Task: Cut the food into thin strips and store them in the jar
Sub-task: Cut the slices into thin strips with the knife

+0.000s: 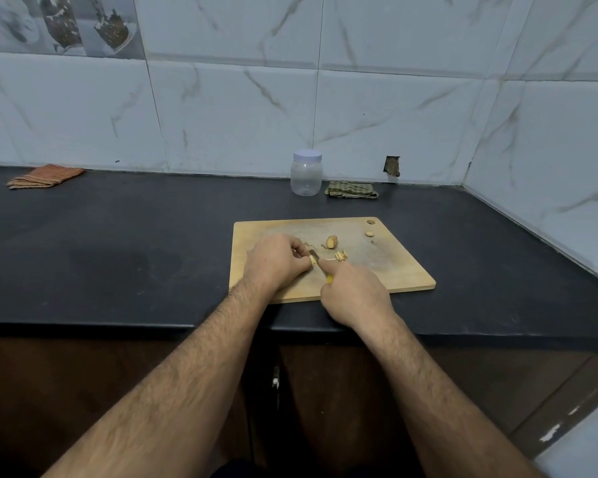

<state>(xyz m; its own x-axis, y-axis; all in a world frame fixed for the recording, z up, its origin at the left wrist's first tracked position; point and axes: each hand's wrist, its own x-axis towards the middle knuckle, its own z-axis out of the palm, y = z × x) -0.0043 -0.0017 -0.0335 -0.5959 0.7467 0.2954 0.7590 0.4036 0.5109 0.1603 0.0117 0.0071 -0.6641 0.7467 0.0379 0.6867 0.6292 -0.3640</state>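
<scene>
A wooden cutting board (394, 270) lies on the black counter. My left hand (277, 262) pins a small pale piece of ginger (313, 260) to the board with its fingertips. My right hand (354, 294) grips a small knife with a yellow handle (329, 279); its blade (314, 253) rests against the piece. A little heap of cut strips (341, 256) lies just right of the blade. A brown ginger chunk (332, 242) sits behind them. The clear plastic jar (306, 177), white lid on, stands at the back by the wall.
A small round slice (369, 233) and a scrap lie near the board's far right corner. A green checked cloth (352, 190) is beside the jar; an orange striped cloth (45, 176) lies far left. Tiled walls close the back and right.
</scene>
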